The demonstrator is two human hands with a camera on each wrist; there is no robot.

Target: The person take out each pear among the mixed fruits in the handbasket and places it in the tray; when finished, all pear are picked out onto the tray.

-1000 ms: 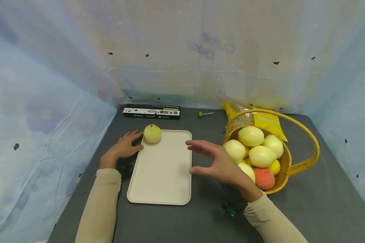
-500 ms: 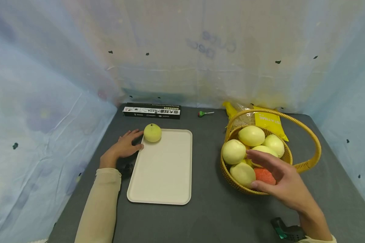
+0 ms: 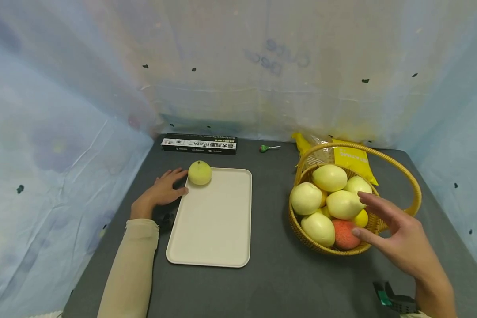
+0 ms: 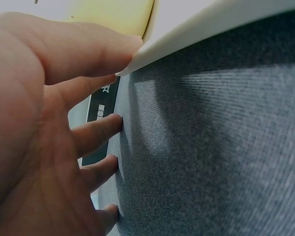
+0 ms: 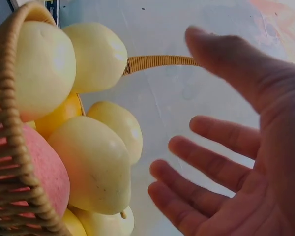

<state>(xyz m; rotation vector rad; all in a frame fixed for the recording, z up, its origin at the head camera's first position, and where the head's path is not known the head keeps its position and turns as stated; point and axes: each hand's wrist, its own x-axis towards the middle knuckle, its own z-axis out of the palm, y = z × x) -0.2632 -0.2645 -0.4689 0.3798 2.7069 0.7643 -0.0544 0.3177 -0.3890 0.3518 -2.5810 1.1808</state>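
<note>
My left hand (image 3: 163, 191) lies on the table at the left edge of a cream tray (image 3: 210, 225). Its thumb touches the tray's rim (image 4: 187, 37), and the other fingers spread on the cloth. Beside those fingers, a round yellow-green pear (image 3: 199, 172) sits on the tray's far left corner. Over the right side of a wicker basket (image 3: 310, 245), my right hand (image 3: 401, 236) hovers with fingers apart, holding nothing. Several pale pears (image 5: 96, 162) fill the basket, along with a reddish fruit (image 3: 345, 235) and yellow ones (image 3: 360, 218).
The basket's tall arched handle (image 3: 405, 174) rises on the right. Behind it lie yellow food packets (image 3: 351, 161). A black pasta box (image 3: 198, 144) and a green lollipop (image 3: 264, 149) lie along the back, before a hanging sheet (image 3: 242, 101).
My right hand has moved right from beside the tray, passing over the fruit to the basket's right side. The left hand and the pear on the tray have stayed put.
</note>
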